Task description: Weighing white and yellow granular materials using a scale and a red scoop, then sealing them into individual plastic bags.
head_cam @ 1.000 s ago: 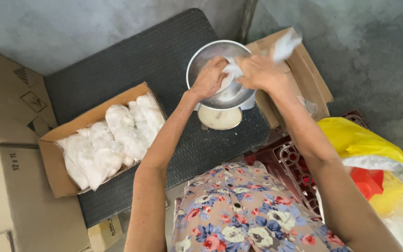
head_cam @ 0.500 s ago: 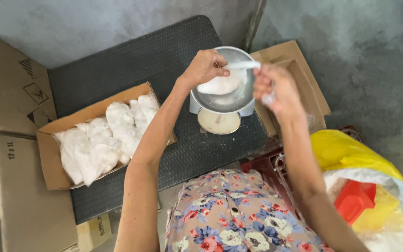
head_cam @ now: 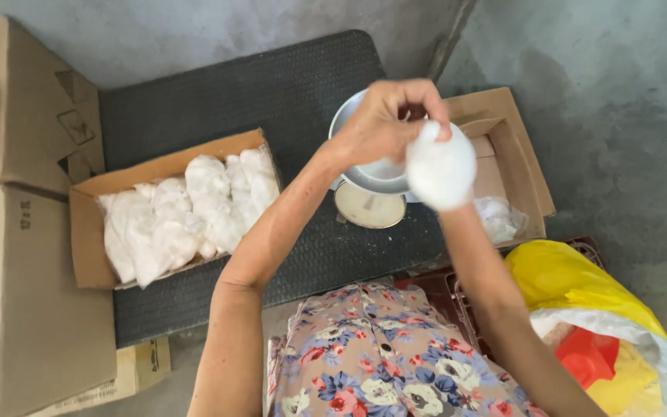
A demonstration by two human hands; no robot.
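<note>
Several stacked cardboard boxes [head_cam: 17,255] stand at the left beside a dark ribbed mat [head_cam: 272,100] on the floor. On the mat, an open cardboard tray [head_cam: 86,232] is already mostly packed with white filled bags [head_cam: 194,208], with a bare gap at its near side, so the packing looks well along. A weighing scale with a metal pan [head_cam: 364,174] stands beside it. Above the pan, the left hand [head_cam: 384,120] pinches the neck of a small white bag [head_cam: 441,166] with fingers pressed together. The right hand is hidden behind the bag; I cannot tell its grip.
</note>
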